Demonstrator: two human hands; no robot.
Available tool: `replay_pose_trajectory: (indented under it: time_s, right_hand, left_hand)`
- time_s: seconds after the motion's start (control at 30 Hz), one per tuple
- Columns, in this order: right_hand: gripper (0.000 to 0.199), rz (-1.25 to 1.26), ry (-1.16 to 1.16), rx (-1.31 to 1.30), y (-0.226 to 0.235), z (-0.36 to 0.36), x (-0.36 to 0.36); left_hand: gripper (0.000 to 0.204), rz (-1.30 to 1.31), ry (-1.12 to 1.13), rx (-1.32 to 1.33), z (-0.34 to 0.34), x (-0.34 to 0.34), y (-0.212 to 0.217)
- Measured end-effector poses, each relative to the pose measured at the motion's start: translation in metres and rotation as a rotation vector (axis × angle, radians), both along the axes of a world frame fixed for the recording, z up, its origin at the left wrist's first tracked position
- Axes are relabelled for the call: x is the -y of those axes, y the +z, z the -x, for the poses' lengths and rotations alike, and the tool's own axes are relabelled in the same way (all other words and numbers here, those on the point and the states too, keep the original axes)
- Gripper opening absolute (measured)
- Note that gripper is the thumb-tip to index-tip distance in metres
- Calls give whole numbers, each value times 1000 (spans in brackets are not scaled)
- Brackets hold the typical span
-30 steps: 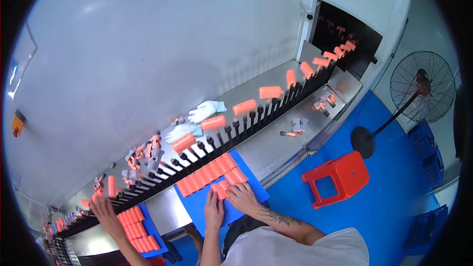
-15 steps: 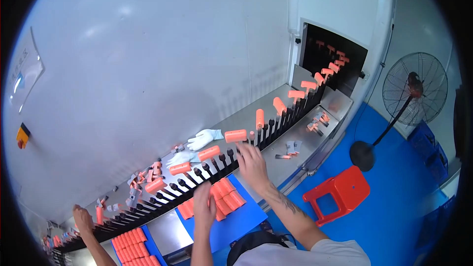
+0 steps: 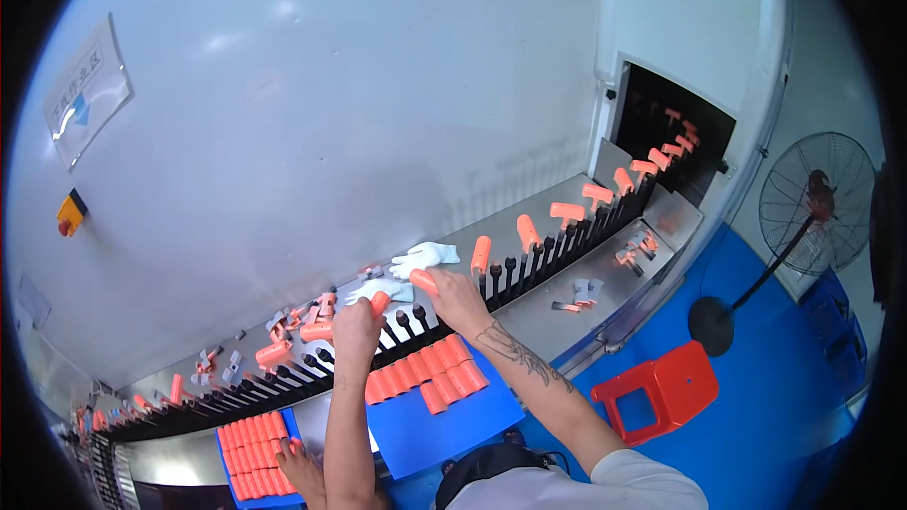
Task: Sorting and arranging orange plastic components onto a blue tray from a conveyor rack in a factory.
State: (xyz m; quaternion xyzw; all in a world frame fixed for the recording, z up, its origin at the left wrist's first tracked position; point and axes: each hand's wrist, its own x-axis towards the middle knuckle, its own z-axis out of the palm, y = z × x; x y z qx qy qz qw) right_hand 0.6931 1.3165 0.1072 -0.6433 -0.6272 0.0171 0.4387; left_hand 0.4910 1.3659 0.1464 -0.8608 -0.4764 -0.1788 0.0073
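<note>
My left hand (image 3: 355,329) is closed around an orange tube (image 3: 380,302) held up at the row of black pegs (image 3: 408,319) on the conveyor. My right hand (image 3: 457,293) grips another orange tube (image 3: 422,280) just above the pegs, a little further right. Below both hands lies a blue tray (image 3: 453,420) with a row of orange tubes (image 3: 425,370) on it. Orange tubes (image 3: 525,231) stand on pegs to the right, running up into a dark opening (image 3: 675,127).
A pair of white gloves (image 3: 425,255) lies on the steel table behind the pegs. Another person's hand (image 3: 300,461) is at a second blue tray of orange tubes (image 3: 248,451) at the lower left. A red stool (image 3: 654,399) and a floor fan (image 3: 812,203) stand on the blue floor to the right.
Both my hands have risen from the blue tray to the peg row, each now carrying an orange tube. The view has tilted up toward the wall.
</note>
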Motion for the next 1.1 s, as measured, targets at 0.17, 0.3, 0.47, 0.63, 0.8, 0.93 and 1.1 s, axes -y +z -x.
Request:
replay_pose_trajectory:
  time_s: [0.17, 0.3, 0.47, 0.63, 0.8, 0.93, 1.1]
  right_hand:
    - [15, 136, 15, 168, 1, 38, -13]
    - [15, 69, 123, 190, -5, 54, -44]
    - [40, 85, 220, -633, 26, 32, -2]
    - [41, 354, 338, -347, -98, 117, 130]
    - [34, 243, 355, -11, -172, 139, 163]
    - [37, 282, 369, 105, -181, 144, 164]
    - [38, 269, 377, 210, -190, 143, 152]
  left_hand:
    - [28, 8, 81, -18, 33, -11, -18]
    - [25, 237, 108, 115, 83, -35, -21]
    - [23, 63, 205, 846, 142, 20, -19]
    - [35, 587, 167, 382, 147, 147, -121]
    - [43, 273, -80, 209, 134, 158, -203]
    - [46, 163, 165, 397, 120, 163, -215]
    - [46, 438, 213, 680, 118, 170, -241]
